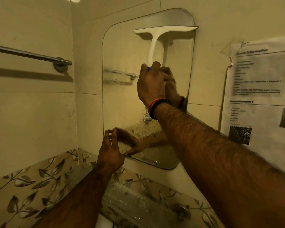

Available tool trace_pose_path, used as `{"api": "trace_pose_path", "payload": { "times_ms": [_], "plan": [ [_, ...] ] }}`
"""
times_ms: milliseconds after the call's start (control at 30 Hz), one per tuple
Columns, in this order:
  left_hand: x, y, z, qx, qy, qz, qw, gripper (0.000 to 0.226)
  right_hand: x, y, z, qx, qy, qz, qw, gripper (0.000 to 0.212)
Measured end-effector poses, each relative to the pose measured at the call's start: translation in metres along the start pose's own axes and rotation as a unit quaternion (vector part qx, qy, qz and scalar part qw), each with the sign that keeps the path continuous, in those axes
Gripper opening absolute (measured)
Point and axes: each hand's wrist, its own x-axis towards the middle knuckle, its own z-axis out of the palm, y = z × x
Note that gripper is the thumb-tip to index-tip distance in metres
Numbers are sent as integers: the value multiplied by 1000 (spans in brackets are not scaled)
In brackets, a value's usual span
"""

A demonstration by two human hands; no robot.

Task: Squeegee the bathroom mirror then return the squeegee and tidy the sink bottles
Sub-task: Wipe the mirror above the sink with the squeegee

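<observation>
Two bare hands work at the mirror (pixel 122 89): our right hand (pixel 150 84) is wrapped tight round the white squeegee (pixel 156 41), its blade pressed near the mirror's top right corner, while our left hand (pixel 110 153) rests with fingers spread, empty, at the lower left corner. Droplets blur the lower glass; the taped paper notice (pixel 260 83) is unreadable and cut off at right.
</observation>
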Motion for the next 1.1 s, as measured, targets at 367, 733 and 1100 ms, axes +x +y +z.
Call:
{"api": "trace_pose_path", "payload": {
  "times_ms": [367, 733, 1100],
  "plan": [
    [0, -4, 3, 30, 9, 20, 999, 124, -76, 36, -7, -19, -62, 39, 997, 30],
    [0, -10, 6, 38, 17, 37, 998, 123, -168, 70, -10, -13, -100, 104, 989, 26],
    [-7, -17, 11, 11, 1, -4, 1000, 125, -248, 92, -11, -21, -156, 182, 970, 19]
  ]
}}
